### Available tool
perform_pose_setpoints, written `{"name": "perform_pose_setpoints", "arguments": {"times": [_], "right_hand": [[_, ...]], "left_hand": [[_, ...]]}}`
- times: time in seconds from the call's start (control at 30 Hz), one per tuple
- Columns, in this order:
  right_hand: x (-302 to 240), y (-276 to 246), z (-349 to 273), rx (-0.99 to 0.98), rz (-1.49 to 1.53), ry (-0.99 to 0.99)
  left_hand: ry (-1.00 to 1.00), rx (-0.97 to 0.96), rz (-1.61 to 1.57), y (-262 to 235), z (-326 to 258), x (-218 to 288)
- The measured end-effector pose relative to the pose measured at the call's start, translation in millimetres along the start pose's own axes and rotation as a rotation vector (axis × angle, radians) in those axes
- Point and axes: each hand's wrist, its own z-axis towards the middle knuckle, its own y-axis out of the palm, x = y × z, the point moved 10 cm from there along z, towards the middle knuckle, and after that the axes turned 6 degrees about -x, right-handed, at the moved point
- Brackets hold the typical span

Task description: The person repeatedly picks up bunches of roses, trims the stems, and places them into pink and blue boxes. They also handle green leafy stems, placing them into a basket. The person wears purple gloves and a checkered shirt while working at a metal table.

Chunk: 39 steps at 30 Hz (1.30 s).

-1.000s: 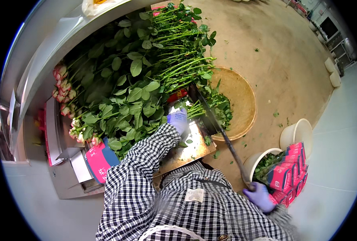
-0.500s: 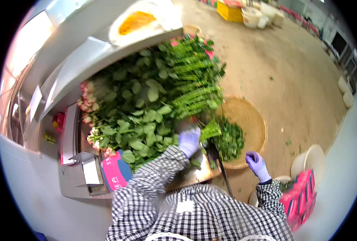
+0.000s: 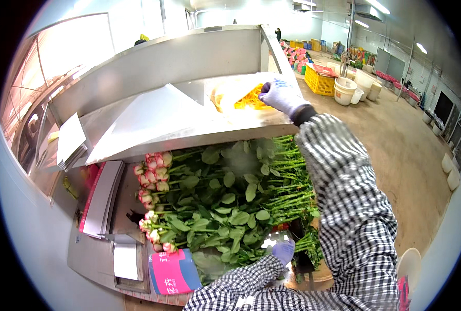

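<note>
This big room has a brown floor and a pale wall on the right. Long lights shine overhead. A bright window is on the left. A grey metal shelf has a tall back. A thin pole stands far away.

Yellow crate on brown floor, white buckets beside it, lit ceiling lamps

The checked right sleeve hides most of the tan basin. Whether the right hand pinches any yellow bands is unclear. A distant person is too small to distinguish.
</note>
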Motion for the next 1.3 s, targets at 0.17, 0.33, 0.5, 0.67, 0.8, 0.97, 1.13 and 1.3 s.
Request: {"name": "perform_pose_setpoints", "arguments": {"times": [0.17,0.33,0.5,0.67,0.8,0.97,1.13,1.3], "right_hand": [[-9,65,65,-0.149,-0.256,0.196],[-21,37,56,-0.135,-0.173,0.183],[-3,22,54,0.072,0.025,0.097],[4,10,39,0.123,0.414,0.051],[16,5,4,0.075,1.285,0.140],[29,-21,-126,-0.204,1.345,-0.382],[29,15,-318,-0.646,1.018,-0.192],[-13,24,-388,-0.696,0.703,-0.699]], "left_hand": [[-0.018,-0.031,-0.059,43,12,-18],[-0.014,-0.157,-0.222,34,3,-27],[-0.012,-0.073,-0.166,18,-6,-27],[-0.003,-0.069,-0.126,10,-9,-21],[0.061,0.061,-0.039,18,-3,-17],[0.017,-0.130,-0.240,-93,-90,-25],[0.152,0.265,-0.400,-203,-210,-34],[0.200,0.211,-0.448,-206,-240,-21]]}}
